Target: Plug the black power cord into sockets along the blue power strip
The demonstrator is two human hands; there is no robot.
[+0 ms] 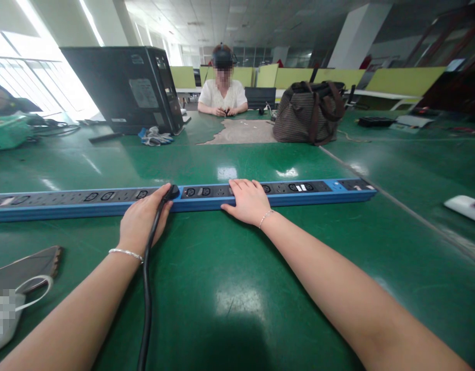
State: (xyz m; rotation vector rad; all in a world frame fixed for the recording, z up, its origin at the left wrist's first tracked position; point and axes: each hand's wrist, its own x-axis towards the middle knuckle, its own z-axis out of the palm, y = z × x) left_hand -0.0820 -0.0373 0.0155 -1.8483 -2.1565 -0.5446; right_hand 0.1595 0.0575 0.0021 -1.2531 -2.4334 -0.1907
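Note:
A long blue power strip [206, 204] with black socket panels lies across the green table from the left edge to right of centre. My left hand [142, 214] is closed around a black plug [173, 192] at the strip's top face; whether the plug sits in a socket is hidden. Its thick black cable [147, 293] runs over my wrist toward the bottom of the view. Further right, my right hand [248, 200] grips the strip, fingers over the top and thumb along the near side, covering some sockets.
Beyond the strip stand a black computer case [125, 90], grey-blue gloves [156, 136] and a brown bag [309, 113]. A person [222, 95] sits across the table. At left lie a phone [29, 265] and a white device with a loop; a white object [465, 207] is at right.

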